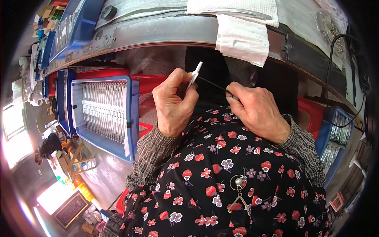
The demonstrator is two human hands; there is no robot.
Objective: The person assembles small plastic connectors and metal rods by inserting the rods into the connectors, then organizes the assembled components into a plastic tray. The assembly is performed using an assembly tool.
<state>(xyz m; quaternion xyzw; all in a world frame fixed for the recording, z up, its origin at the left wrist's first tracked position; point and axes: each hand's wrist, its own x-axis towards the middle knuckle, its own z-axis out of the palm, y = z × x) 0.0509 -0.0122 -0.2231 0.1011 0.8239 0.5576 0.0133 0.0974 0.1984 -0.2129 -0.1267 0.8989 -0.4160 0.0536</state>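
Observation:
My left hand [173,103] is raised in front of the apron, with thumb and fingers pinching a small whitish piece [196,72] that has a narrow tip pointing up. Whether it is plastic or bright metal I cannot make out. A thin dark rod [213,83], like a slim file, runs from my closed right hand [260,111] to the side of that piece. Its tip meets or nearly meets the piece just above my left thumb. The rod's other end is hidden inside my right fist.
The workbench edge [158,37] crosses ahead, with a white cloth [244,39] hanging over it and slim metal pieces [241,14] on top. Blue crates of silvery pieces stand left [135,106] and right [333,158]. A black cable [328,75] hangs at right.

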